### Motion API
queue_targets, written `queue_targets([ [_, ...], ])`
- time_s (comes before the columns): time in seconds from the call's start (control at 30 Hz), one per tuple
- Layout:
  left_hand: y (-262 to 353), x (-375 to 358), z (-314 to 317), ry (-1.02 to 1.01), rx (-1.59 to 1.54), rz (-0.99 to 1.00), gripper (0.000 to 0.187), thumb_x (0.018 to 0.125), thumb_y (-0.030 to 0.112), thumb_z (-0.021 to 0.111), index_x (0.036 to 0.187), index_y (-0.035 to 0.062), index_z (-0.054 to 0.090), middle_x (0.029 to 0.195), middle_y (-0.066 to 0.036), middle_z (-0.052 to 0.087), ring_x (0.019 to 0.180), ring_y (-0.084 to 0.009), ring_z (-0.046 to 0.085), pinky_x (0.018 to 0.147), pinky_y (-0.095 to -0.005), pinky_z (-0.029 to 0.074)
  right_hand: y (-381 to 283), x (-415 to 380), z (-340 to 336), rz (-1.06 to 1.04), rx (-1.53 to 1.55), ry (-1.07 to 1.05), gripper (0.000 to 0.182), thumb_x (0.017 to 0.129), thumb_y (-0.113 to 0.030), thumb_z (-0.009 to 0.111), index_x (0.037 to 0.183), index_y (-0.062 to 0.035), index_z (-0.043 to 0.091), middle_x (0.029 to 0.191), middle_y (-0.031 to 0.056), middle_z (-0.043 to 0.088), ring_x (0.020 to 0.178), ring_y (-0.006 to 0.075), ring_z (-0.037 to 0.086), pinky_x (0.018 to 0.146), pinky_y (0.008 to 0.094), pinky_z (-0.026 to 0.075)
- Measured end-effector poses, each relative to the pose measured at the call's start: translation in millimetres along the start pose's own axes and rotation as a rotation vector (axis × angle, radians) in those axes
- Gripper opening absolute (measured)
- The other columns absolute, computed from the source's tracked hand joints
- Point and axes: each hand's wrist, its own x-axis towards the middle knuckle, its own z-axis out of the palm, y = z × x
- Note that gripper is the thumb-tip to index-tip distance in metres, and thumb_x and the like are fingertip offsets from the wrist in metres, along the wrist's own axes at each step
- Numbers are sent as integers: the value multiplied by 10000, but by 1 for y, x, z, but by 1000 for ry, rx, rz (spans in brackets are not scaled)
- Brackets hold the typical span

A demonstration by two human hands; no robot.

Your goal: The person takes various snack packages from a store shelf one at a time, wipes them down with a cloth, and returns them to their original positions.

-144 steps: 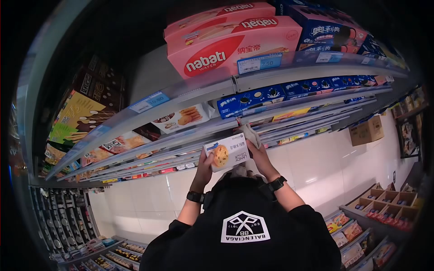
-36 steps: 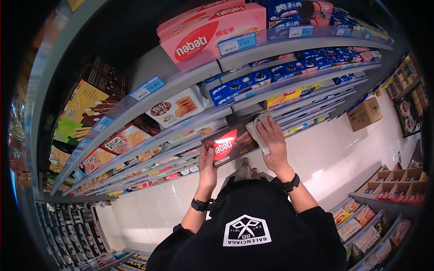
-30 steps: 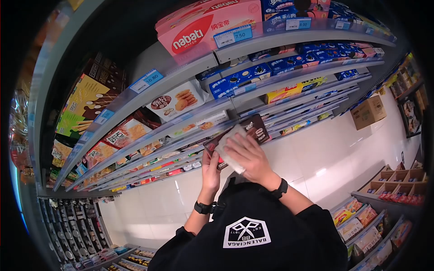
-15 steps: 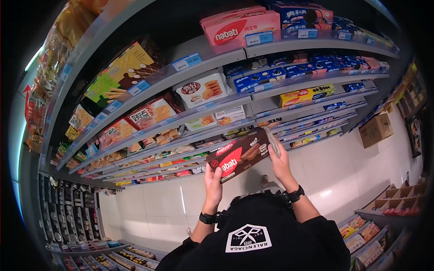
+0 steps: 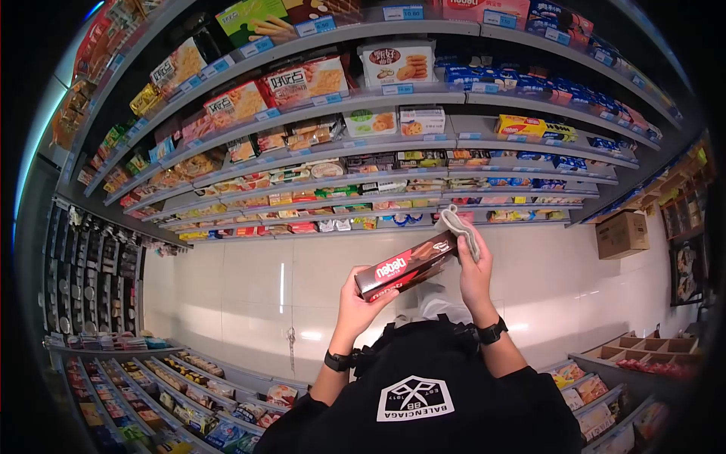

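Note:
A dark brown nabati wafer box (image 5: 408, 265) is held in front of my chest, tilted up to the right with a narrow side showing. My left hand (image 5: 361, 304) grips its left end, thumb along the lower edge. At the right end, my right hand (image 5: 473, 265) has its fingers closed on a folded grey cloth (image 5: 458, 225), which lies against the corner of the box. Black bands circle both wrists.
Long shelves (image 5: 302, 107) of packaged biscuits curve across the front. A cardboard box (image 5: 622, 234) stands on the floor at right. Lower racks (image 5: 181, 393) of snacks and a wooden divided tray (image 5: 643, 354) are near me on either side.
The wafer box has turned from its broad face to a narrow side, still between both hands. The view has shifted, so the shelves appear higher and more floor shows.

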Motion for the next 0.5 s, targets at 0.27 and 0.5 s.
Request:
queue_targets([
  [0.27,-6,-72,16,10,160,5,436,830,120,889,1169,-8,646,990,-88,778,912,-137,732,826,-319,593,-25,-101,2,-432,-905,-301,465,897,-49,603,1359,-45,647,1445,130,637,1412,384,519,1199,510,368],
  [0.5,-9,-87,39,61,225,242,397,805,57,815,1181,22,693,1024,-128,781,945,-278,773,836,-374,590,-45,-137,18,-539,-671,-656,495,884,-96,678,1377,-69,644,1456,109,633,1428,341,513,1192,500,382],
])
